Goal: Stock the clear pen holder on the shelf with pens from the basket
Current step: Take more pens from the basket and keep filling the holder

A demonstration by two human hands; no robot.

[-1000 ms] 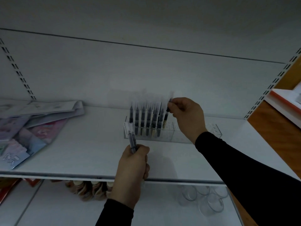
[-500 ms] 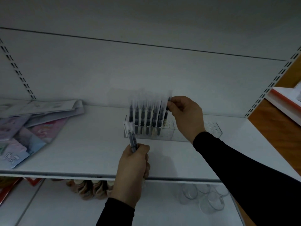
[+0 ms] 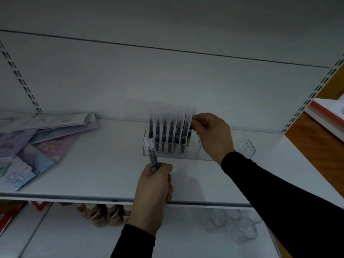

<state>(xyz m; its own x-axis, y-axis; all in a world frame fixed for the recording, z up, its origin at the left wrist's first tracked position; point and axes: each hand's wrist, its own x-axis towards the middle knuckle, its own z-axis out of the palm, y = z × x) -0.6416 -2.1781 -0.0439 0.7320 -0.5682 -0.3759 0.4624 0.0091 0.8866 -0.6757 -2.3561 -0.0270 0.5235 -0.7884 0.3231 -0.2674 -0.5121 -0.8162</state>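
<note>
On a white shop shelf (image 3: 104, 175) at the centre of the frame, a person stocks a clear plastic pen holder (image 3: 186, 150) with dark pens.

Right of centre, the right hand (image 3: 210, 133) reaches in from the lower right on a black-sleeved arm, its thumb and fingertips pinching the top of one dark pen with a clear cap (image 3: 190, 127), held upright over the holder's next free hole, probably so it drops in beside the upright rows of pens (image 3: 167, 133) already filling the holder's left part. Below centre, the left hand (image 3: 153, 192) rises from the bottom edge, fist curled around a small bundle of spare pens (image 3: 153, 155), tips up, kept just in front of the holder, likely as a ready supply. No basket is visible.
</note>
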